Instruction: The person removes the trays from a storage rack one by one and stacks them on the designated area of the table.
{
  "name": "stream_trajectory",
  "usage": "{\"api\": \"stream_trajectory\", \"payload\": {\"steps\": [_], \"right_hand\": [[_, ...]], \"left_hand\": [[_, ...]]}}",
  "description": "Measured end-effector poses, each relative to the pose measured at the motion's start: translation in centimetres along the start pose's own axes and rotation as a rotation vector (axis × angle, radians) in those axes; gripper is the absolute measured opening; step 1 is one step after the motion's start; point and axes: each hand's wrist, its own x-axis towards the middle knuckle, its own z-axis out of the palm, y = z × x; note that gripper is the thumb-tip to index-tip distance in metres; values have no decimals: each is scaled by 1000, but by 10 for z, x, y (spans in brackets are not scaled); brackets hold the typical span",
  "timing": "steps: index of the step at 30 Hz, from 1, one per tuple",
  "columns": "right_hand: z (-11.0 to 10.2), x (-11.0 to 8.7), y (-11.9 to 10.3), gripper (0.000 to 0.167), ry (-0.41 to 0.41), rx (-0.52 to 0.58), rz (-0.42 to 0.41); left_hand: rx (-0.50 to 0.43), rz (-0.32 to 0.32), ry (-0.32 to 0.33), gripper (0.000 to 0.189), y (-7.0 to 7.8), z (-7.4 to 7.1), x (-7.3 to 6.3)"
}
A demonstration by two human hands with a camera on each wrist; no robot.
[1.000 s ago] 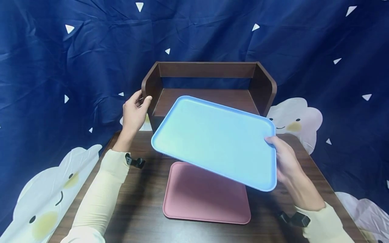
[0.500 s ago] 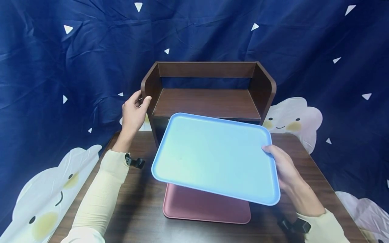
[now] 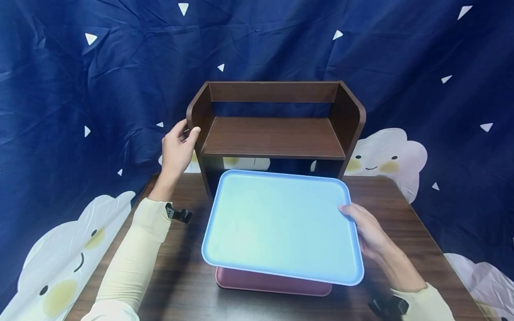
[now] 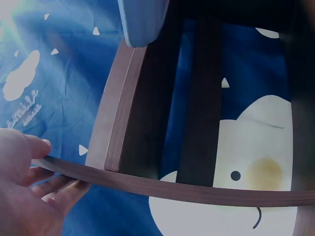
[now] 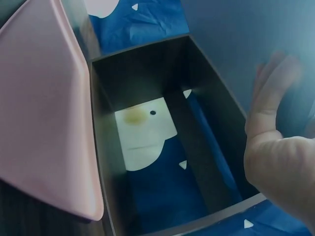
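Observation:
My right hand [image 3: 369, 229] holds a light blue tray [image 3: 281, 223] by its right edge, thumb on top and fingers beneath. The tray is nearly level, its inside up, over a pink tray [image 3: 273, 283] on the table. Only the pink tray's front strip shows in the head view. My left hand [image 3: 176, 149] grips the front edge of the left side panel of a dark brown shelf [image 3: 273, 138]. In the left wrist view, thumb and fingers of that hand [image 4: 24, 182] lie on opposite sides of the panel.
The shelf stands at the back of a dark wooden table [image 3: 172, 267], its lower opening partly behind the blue tray. A navy curtain [image 3: 257, 40] with white triangles and clouds hangs behind and around the table.
My right hand has brought the blue tray down and toward me, levelling its tilt. It now covers most of the pink tray. The left hand stays on the shelf panel.

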Motion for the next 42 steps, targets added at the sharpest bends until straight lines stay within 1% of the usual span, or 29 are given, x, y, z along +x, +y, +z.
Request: {"api": "stream_trajectory", "payload": {"steps": [5,10,13,19,26,32,38,42], "right_hand": [[-5,1,11,20,-61,-23,17],[-7,4,26,24,-139,4,28],[-7,5,34,25,-162,18,33],[-8,7,47,24,-147,16,62],[-11,10,62,24,-161,3,85],[-13,12,77,22,-139,-10,124],[-17,14,88,21,-122,-24,144],[-18,15,94,22,-119,-33,155]], "left_hand": [[-9,-7,-1,41,0,0,-1],[1,-5,1,42,0,0,-1],[4,3,2,41,0,0,0],[4,12,5,41,0,0,0],[8,21,9,41,-1,-1,0],[9,34,14,41,-1,0,0],[19,31,17,40,0,1,-1],[16,41,22,40,0,0,0]]}}
